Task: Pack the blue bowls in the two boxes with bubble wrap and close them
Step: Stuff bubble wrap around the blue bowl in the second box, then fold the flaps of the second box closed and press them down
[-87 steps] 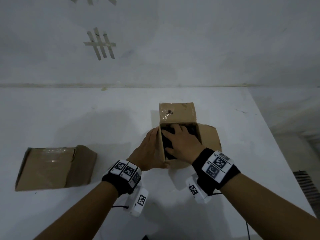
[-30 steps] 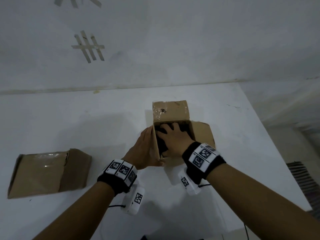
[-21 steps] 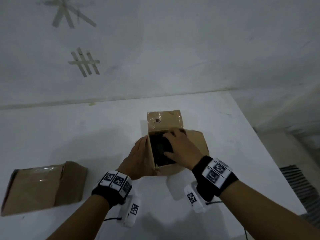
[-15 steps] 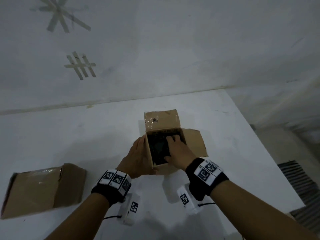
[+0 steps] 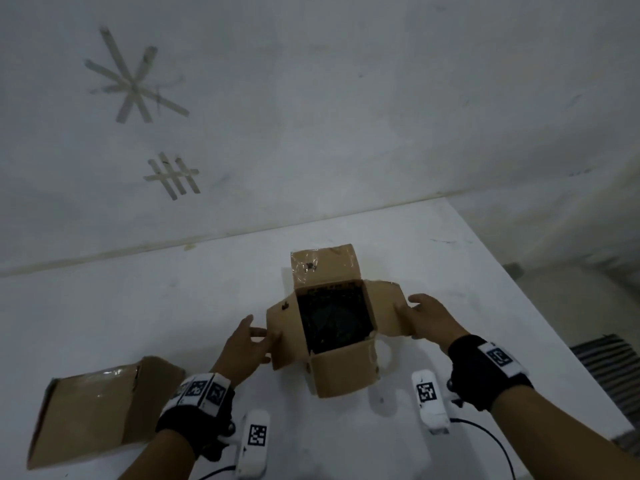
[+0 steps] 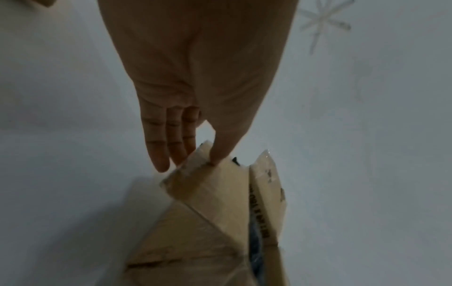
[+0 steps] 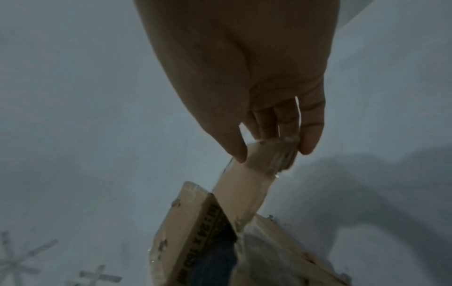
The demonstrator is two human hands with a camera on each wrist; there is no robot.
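Observation:
An open cardboard box (image 5: 343, 372) stands mid-table with all its flaps spread. Inside lies a dark blue bowl (image 5: 334, 323); whether wrap covers it is too dim to tell. My left hand (image 5: 266, 336) pinches the left flap (image 5: 282, 323), thumb on top and fingers beneath, as the left wrist view shows for the hand (image 6: 198, 158) and flap (image 6: 215, 185). My right hand (image 5: 407, 313) pinches the right flap (image 5: 384, 310) at its outer edge, seen in the right wrist view with the hand (image 7: 266, 152) on the taped flap (image 7: 244, 189). A second box (image 5: 100, 407) lies shut at the left.
The white table (image 5: 173, 306) meets a white wall at the back, and its right edge (image 5: 540, 306) drops to the floor. Tape marks (image 5: 173, 174) are stuck on the wall. Cables (image 5: 485, 431) trail from my wrist cameras near the front edge.
My right hand has come out of the box and taken the right flap. My left hand has left the box's side and now holds the left flap, which is folded outward.

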